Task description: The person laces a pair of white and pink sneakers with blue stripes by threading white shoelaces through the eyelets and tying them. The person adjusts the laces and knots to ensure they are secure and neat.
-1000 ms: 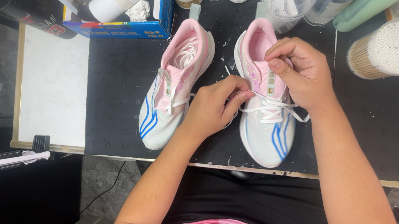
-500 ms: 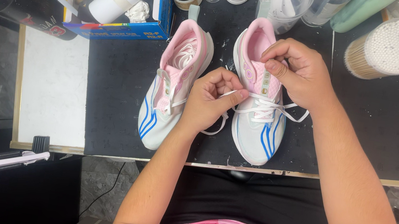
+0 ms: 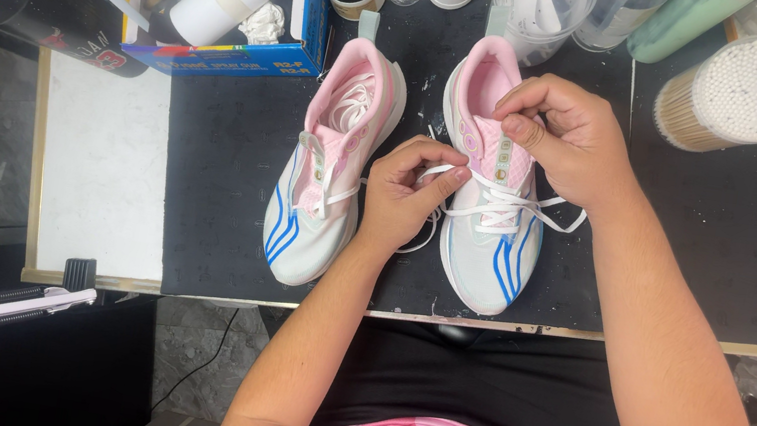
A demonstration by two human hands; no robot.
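Near the bench's front edge, the left hand (image 3: pixel 404 197) is pinching the white lace (image 3: pixel 511 207) beside the right-hand sneaker (image 3: pixel 493 191), lying toe-forward, while the right hand (image 3: pixel 568 137) is gripping its tongue.

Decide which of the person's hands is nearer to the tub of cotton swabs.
Right. The right hand works at the right shoe, closer to the tub of cotton swabs. The left hand sits between the two shoes, farther away.
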